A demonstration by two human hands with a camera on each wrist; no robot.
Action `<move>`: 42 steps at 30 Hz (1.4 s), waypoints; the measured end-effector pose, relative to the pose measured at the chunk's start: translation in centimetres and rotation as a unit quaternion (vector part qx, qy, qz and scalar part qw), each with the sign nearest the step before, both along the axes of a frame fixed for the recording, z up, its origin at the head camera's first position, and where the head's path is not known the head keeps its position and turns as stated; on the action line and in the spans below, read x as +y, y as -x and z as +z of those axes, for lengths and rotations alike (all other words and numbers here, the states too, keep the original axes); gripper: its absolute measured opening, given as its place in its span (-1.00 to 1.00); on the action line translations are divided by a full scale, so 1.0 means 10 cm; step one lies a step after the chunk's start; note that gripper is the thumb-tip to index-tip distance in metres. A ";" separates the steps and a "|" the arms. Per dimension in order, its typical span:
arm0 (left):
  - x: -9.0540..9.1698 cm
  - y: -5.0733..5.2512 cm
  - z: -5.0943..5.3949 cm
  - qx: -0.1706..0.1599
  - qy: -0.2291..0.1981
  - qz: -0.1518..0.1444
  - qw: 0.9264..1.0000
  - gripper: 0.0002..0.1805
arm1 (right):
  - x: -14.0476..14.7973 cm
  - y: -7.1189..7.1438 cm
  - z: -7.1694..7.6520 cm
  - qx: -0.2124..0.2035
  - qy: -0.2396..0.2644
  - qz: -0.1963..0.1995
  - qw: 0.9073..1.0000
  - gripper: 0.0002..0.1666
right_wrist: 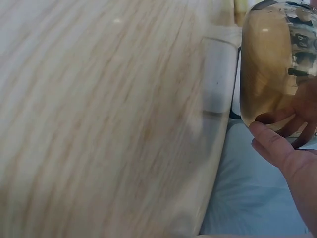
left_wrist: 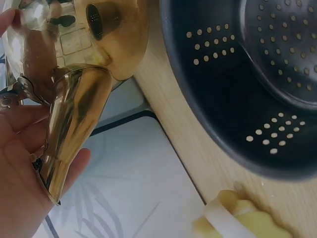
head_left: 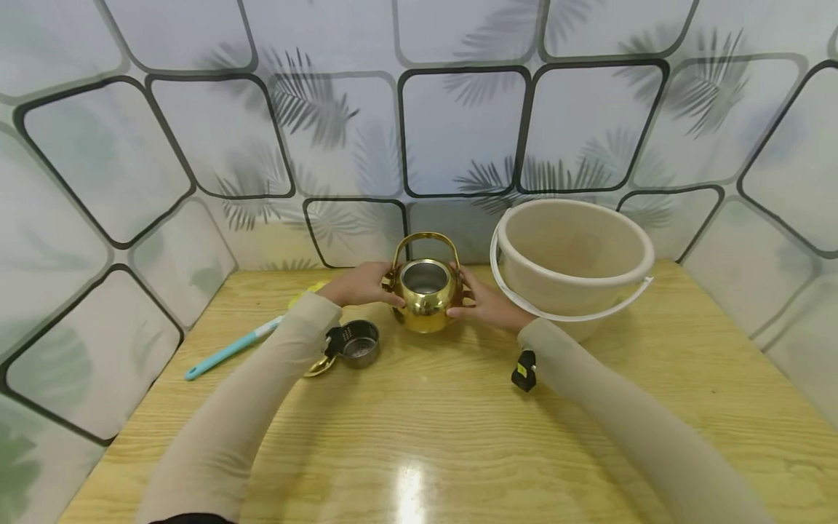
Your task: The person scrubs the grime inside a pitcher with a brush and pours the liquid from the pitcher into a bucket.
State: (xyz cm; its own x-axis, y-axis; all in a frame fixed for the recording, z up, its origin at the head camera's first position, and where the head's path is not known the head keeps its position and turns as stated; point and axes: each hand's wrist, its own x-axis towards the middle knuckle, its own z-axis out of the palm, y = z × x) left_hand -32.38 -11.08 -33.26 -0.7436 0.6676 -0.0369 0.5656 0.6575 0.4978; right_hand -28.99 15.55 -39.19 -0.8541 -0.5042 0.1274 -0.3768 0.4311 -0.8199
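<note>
A shiny gold teapot (head_left: 425,313) stands lidless at the back middle of the table, its handle upright and its steel inside showing. My left hand (head_left: 362,284) grips its left side, with fingers around the spout (left_wrist: 79,124) in the left wrist view. From the other side my right hand (head_left: 487,302) holds the pot's body, fingertips against the gold wall. A perforated strainer basket (head_left: 361,346) sits on the table just left of the pot. Partly hidden by it and my left sleeve is a round gold piece (head_left: 319,367), perhaps the lid.
A large cream bucket (head_left: 556,291) with its white handle lowered stands right of my right hand. To the left lies a brush (head_left: 238,348) with a blue handle and a yellow head (head_left: 308,291), partly behind my left arm. A patterned wall borders the table's back and sides.
</note>
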 end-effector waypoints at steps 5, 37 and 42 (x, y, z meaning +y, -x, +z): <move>0.01 0.05 -0.04 0.001 0.003 0.003 1.000 -0.23 | 0.00 0.02 -0.02 -0.013 0.002 -0.001 1.000 0.09; 0.02 0.14 -0.23 -0.005 -0.005 0.017 1.000 -0.24 | -0.03 0.16 -0.17 -0.016 0.014 0.012 1.000 0.05; 0.01 0.12 -0.23 0.017 0.016 0.032 0.999 -0.19 | -0.04 0.15 -0.18 -0.011 0.000 0.007 1.000 0.04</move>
State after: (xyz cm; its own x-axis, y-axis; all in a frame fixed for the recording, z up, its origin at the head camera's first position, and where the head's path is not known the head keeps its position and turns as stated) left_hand -33.56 -11.03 -35.53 -0.7855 0.6181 -0.0310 0.5389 0.7077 0.4570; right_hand -30.46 15.11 -41.01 -0.8494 -0.5162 0.1097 -0.3653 0.4251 -0.8281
